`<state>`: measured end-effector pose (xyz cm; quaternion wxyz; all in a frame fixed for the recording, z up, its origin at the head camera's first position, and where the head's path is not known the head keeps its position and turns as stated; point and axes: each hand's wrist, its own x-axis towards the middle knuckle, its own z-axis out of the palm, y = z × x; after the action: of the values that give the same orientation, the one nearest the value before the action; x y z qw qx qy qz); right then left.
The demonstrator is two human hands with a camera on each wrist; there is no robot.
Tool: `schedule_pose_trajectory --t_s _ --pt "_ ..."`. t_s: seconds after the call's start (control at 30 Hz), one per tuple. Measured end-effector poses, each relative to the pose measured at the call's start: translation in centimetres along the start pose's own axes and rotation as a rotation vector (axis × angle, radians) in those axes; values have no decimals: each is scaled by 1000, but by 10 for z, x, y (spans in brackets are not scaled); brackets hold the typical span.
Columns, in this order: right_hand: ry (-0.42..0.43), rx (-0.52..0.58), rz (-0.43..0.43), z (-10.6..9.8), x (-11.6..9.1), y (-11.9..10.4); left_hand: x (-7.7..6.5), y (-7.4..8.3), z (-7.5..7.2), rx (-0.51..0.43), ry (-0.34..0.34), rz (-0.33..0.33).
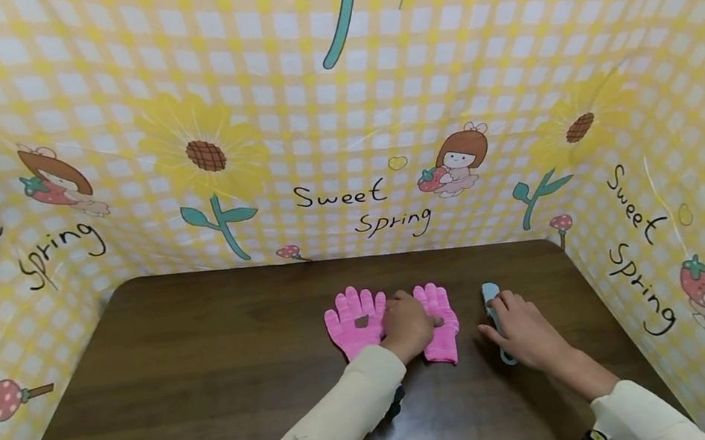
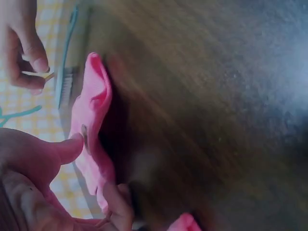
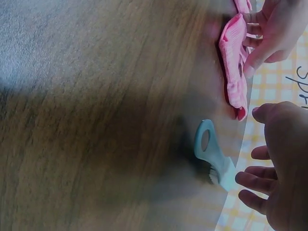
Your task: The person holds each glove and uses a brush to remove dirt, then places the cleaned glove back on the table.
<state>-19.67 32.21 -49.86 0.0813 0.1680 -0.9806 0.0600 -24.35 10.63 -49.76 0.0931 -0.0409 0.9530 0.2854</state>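
Right hand (image 1: 525,331) is lying half-open, fingers parted, not gripping; contact can't be told. Brush (image 3: 218,159) is sitting just left of and partly under those fingers, long axis running away from the person, right hand nearer. Left hand (image 1: 406,325) is resting with thumb and fingers apart at the gloves (image 1: 350,336). Right wrist view is showing bristles (image 3: 213,175); head view is hiding them.

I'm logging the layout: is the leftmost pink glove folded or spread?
Spread: in the head view, the leftmost glove lies with fingers fanned apart; the left sleeve hides its lower end.
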Motion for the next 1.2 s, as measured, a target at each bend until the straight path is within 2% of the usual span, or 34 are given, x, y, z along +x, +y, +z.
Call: schedule_pose_trajectory --t_s 0.2,0.4,0.53,0.67,0.8,0.93,1.07,1.2 --pt "-21 3 -3 3 -2 -2 7 8 19 171 75 -31" --pt "-14 15 4 2 -1 -2 9 12 22 172 80 -15" --pt "7 27 12 0 -1 -1 10 11 20 166 78 37" --pt "14 36 22 0 -1 0 10 12 17 201 54 94" --pt "9 35 23 1 -2 1 12 13 19 227 48 99" --pt "11 16 29 1 -3 0 11 16 24 282 78 110" --pt "45 -42 99 0 -5 -6 11 19 27 306 104 113" --pt "39 -47 244 -2 -6 -12 12 16 28 207 114 91"
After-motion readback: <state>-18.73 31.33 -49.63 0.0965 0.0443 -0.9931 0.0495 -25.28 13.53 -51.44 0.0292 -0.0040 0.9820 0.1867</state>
